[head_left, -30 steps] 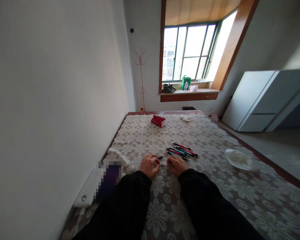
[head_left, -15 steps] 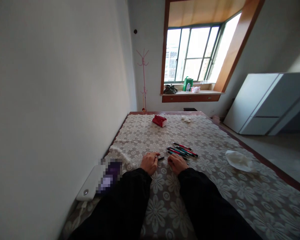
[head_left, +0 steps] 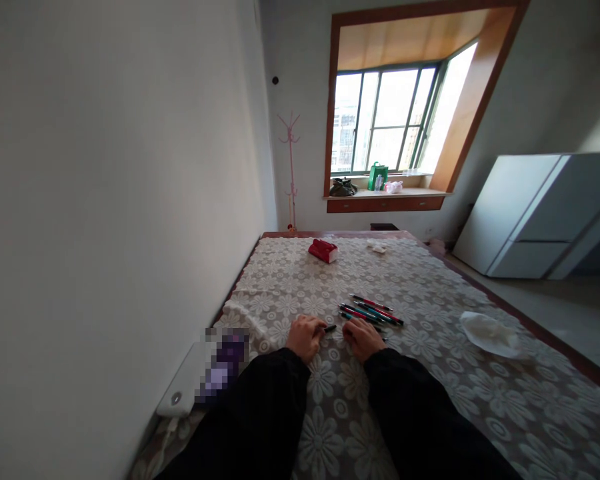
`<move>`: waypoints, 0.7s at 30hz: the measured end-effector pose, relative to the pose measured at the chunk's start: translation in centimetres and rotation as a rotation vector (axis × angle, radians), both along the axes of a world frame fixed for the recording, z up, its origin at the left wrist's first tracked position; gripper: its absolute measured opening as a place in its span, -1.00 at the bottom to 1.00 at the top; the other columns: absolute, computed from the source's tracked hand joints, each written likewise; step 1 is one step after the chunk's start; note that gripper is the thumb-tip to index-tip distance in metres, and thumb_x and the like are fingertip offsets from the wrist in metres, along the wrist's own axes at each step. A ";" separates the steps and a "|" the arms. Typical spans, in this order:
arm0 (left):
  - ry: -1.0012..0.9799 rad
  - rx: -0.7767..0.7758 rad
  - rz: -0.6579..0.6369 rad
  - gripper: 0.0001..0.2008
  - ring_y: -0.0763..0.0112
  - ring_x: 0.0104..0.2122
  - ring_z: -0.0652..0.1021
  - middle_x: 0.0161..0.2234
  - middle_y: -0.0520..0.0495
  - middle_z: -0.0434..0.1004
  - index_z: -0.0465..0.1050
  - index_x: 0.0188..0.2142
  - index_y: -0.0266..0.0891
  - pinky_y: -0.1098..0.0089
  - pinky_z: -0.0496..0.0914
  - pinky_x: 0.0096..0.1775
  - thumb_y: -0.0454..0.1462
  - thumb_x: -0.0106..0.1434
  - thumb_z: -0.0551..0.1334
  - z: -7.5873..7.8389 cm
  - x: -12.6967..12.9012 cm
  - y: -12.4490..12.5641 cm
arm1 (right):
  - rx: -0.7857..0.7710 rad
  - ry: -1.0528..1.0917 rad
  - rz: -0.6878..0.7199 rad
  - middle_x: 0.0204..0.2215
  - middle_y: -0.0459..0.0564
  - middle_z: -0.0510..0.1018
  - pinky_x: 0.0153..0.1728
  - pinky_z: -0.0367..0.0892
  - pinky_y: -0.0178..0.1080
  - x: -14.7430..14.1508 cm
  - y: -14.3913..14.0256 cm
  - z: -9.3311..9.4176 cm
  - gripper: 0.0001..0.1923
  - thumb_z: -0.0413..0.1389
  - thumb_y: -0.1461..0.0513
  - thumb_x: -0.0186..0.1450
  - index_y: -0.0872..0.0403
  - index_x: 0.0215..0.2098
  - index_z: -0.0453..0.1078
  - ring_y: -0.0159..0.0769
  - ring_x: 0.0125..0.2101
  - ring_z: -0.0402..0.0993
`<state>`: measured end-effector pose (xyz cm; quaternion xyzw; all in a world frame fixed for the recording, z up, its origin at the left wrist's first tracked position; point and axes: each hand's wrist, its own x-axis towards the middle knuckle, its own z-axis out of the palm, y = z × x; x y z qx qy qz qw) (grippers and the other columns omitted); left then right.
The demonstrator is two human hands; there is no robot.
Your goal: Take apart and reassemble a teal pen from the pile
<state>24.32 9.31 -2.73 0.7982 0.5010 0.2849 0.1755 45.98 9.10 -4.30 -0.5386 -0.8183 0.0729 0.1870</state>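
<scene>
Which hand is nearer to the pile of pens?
Right: the right hand is at the near edge of the pile of pens; the left hand is farther off, left of it.

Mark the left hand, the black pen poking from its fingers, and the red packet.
Left hand [head_left: 305, 337], head view: back of the hand.
Black pen [head_left: 331, 328], head view: exposed end.
Red packet [head_left: 321, 251], head view: red top.

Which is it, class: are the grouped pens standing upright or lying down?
Lying down: the pens stretch lengthwise along the patterned cloth, near the right hand.
</scene>
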 end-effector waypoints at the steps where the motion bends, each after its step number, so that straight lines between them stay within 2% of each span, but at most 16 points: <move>1: 0.001 -0.001 0.004 -0.78 0.22 -0.01 0.47 -0.08 -0.01 0.60 0.59 -0.14 -0.06 0.22 0.29 0.03 -0.29 0.30 0.20 0.0 0.0 0.0 | -0.002 -0.001 -0.001 -0.24 0.00 0.53 -0.11 0.23 -0.19 0.0 0.0 0.1 -0.85 0.01 0.34 0.29 0.04 -0.30 0.41 -0.18 -0.15 0.41; 7: -0.007 -0.013 0.052 -0.80 0.23 -0.05 0.48 -0.14 -0.06 0.59 0.58 -0.18 -0.12 0.26 0.32 0.01 -0.34 0.29 0.18 -0.1 0.0 0.0 | -0.002 0.003 -0.004 -0.23 0.00 0.53 -0.11 0.23 -0.19 -0.1 -0.1 0.2 -0.86 0.02 0.35 0.28 0.03 -0.32 0.40 -0.18 -0.13 0.41; 11: -0.016 -0.015 0.107 -0.76 0.23 -0.06 0.49 -0.16 -0.09 0.59 0.53 -0.13 -0.16 0.27 0.33 0.00 -0.37 0.29 0.14 -0.1 -0.3 0.0 | 0.026 0.019 -0.029 -0.22 0.01 0.54 -0.11 0.22 -0.19 0.2 0.0 -0.2 -0.85 -0.01 0.32 0.32 0.03 -0.29 0.39 -0.18 -0.12 0.40; 15: -0.003 -0.009 0.108 -0.66 0.24 -0.02 0.47 -0.10 -0.05 0.58 0.51 -0.02 -0.09 0.27 0.31 0.03 -0.39 0.29 0.11 0.2 -0.4 -0.3 | 0.014 0.013 -0.058 -0.20 0.03 0.54 -0.13 0.20 -0.18 0.4 0.2 -0.3 -0.84 -0.02 0.31 0.33 0.03 -0.26 0.39 -0.17 -0.11 0.40; 21: 0.036 -0.013 0.139 -0.71 0.21 -0.03 0.46 -0.13 -0.04 0.57 0.58 -0.19 -0.08 0.24 0.31 0.02 -0.38 0.27 0.11 0.3 -0.3 -0.7 | 0.004 0.010 -0.080 -0.22 0.03 0.53 -0.13 0.20 -0.19 0.3 0.0 0.0 -0.85 -0.02 0.31 0.33 0.03 -0.28 0.39 -0.17 -0.11 0.39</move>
